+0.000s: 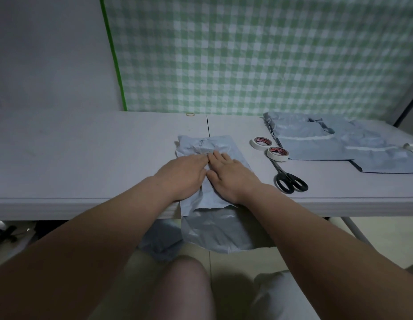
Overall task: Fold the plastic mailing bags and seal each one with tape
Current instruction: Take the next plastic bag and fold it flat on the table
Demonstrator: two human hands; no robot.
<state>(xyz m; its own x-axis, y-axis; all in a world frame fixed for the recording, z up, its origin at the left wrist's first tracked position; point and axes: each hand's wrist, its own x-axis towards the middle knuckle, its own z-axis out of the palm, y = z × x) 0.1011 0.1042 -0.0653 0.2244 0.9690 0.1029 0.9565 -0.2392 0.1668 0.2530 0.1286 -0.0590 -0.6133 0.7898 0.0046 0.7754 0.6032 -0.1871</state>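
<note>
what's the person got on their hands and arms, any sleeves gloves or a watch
Nothing is worn that shows. The left hand and right hand are bare, with no gloves and no rings visible on the fingers. The left arm and right arm are bare too: no sleeve, watch or bracelet comes into view up to the picture's edge.

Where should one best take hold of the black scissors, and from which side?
Grip the scissors by the two black handle loops, coming from the near side with the right hand. The loops face the person and lie free; the blades point away, their tips at the nearer tape roll.
</note>
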